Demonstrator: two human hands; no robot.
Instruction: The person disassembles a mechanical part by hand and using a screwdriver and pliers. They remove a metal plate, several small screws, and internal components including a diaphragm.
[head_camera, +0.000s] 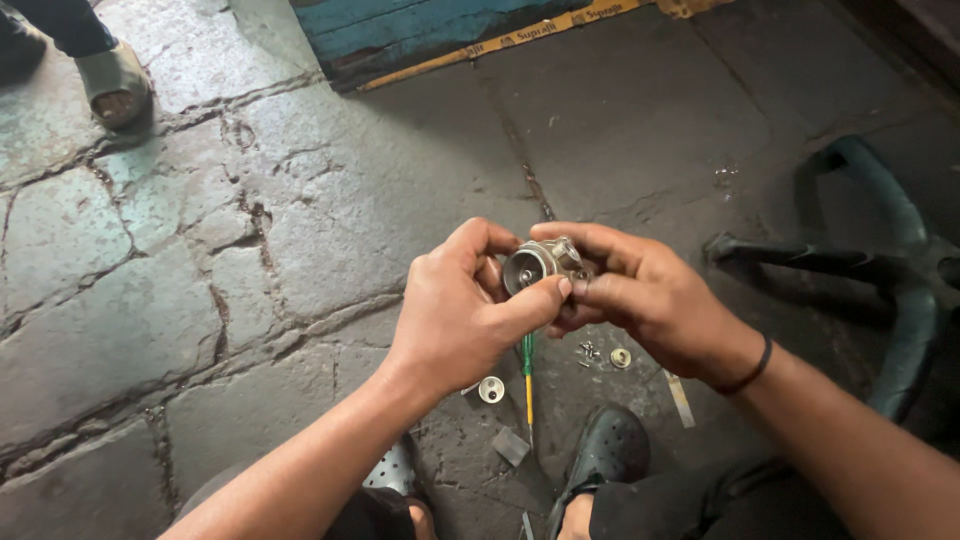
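Observation:
A small round metal part (537, 262), like a housing with a hollow centre, is held up between both hands over the stone floor. My left hand (455, 310) grips its near side, thumb pressed across the rim. My right hand (640, 290) holds the far side with fingers curled around it; a dark band sits on that wrist. Below the hands lie a screwdriver with a green and yellow handle (527, 375), a white round washer-like piece (491, 389), a small brass-coloured disc (620, 357) and a few tiny screws (587, 350).
Cracked grey stone floor (200, 250) all around. My dark perforated clogs (612, 445) are at the bottom. A dark curved metal frame (880, 270) lies at right. A blue painted board (420, 25) is at the top, another person's sandalled foot (112, 85) at top left.

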